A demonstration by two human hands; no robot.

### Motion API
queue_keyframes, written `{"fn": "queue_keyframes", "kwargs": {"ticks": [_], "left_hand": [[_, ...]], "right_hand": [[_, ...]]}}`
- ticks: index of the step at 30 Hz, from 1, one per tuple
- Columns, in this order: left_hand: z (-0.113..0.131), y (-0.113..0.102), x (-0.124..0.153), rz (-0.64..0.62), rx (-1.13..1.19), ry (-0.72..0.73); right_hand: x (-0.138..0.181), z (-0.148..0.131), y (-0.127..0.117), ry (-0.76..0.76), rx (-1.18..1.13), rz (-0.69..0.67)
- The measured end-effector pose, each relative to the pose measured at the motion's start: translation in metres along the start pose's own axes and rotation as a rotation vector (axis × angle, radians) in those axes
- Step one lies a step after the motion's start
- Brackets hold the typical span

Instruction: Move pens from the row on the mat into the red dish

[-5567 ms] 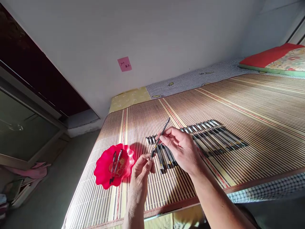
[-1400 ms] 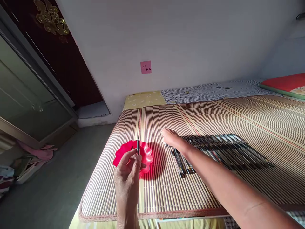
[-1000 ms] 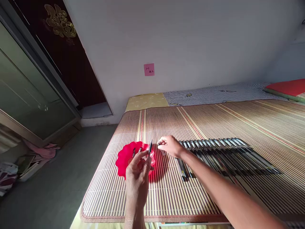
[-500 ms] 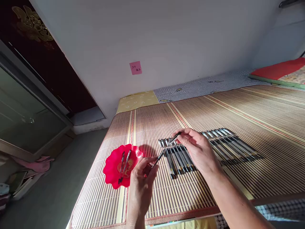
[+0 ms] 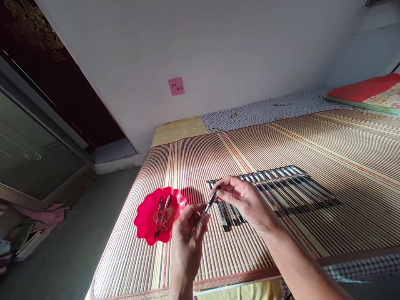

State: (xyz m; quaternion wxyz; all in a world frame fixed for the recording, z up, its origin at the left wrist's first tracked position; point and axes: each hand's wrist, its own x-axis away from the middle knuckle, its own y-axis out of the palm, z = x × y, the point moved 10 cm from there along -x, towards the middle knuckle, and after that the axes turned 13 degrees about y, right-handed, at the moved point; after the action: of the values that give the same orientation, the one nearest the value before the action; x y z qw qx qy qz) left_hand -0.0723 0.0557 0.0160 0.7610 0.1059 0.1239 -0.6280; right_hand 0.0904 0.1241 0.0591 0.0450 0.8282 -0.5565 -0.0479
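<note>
My left hand and my right hand meet above the bamboo mat, both pinching one dark pen that slants between them. The left fingers grip its lower end, the right fingers its upper end. Just behind and to the right lies a long row of several dark pens side by side on the mat. To the left sits a red scalloped dish with two pens lying in it.
The mat covers a bed against a white wall bearing a pink sticky note. A red cushion lies at the far right. The bed's front edge runs below my wrists. Grey floor and a glass door lie to the left.
My right hand has brought its piece from the pen row down to the pen in my left hand, and both hands now hold it together. The view shifted slightly.
</note>
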Motion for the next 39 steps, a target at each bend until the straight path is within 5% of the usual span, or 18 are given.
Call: {"fn": "queue_keyframes", "kwargs": {"ticks": [14,19,22,27,31,34,39], "left_hand": [[0.002,0.012,0.008,0.167,0.102,-0.032],[0.0,0.006,0.004,0.123,0.033,-0.006],[0.001,-0.021,-0.002,0.138,-0.166,0.053],[-0.001,-0.098,-0.008,0.34,-0.713,0.112],[0.01,-0.12,-0.008,0.419,-1.036,0.189],[0.023,-0.093,-0.006,0.409,-1.055,0.295],[0.003,0.015,-0.006,-0.035,-0.794,0.369]], "right_hand": [[-0.002,0.006,0.002,0.004,0.079,0.046],[-0.004,0.014,0.005,0.029,0.051,0.037],[-0.008,0.018,-0.004,0.015,0.068,0.026],[-0.015,0.025,-0.043,-0.01,0.272,0.148],[-0.017,0.045,-0.042,0.082,0.528,0.135],[-0.018,0.055,-0.032,0.103,0.761,0.121],[-0.024,0.064,-0.038,0.101,0.936,0.152]]}}
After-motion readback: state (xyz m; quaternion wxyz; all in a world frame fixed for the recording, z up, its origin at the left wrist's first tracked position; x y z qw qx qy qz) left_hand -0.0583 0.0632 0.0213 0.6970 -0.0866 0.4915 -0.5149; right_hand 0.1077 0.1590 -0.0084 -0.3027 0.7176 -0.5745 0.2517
